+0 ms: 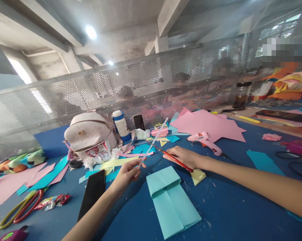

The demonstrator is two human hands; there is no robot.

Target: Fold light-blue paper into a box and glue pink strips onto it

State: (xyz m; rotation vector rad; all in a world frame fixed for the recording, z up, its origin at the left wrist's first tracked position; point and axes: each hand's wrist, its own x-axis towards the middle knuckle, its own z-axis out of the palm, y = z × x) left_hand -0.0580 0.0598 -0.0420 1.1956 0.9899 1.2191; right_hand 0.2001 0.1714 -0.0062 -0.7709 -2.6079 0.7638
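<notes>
My left hand (129,172) pinches a long translucent glue stick (154,140), which slants up and away to the right. My right hand (179,157) is closed on red-handled scissors (178,161), seen nearly edge-on. Their dark tip points left and crosses the glue stick in view; whether the two touch I cannot tell. Below the hands lies a folded light-blue paper piece (174,204) with a band across its upper part. A small yellow paper scrap (198,176) rests by my right wrist. Beyond the right hand lies a pink glue gun (206,141).
Pink paper sheets (206,124) lie at the back. A backpack (90,130), a bottle (121,125) and an upright phone (139,122) stand before a perforated metal screen (146,80). A dark phone (92,192) lies beside my left forearm. Red and yellow handles (27,209) lie far left.
</notes>
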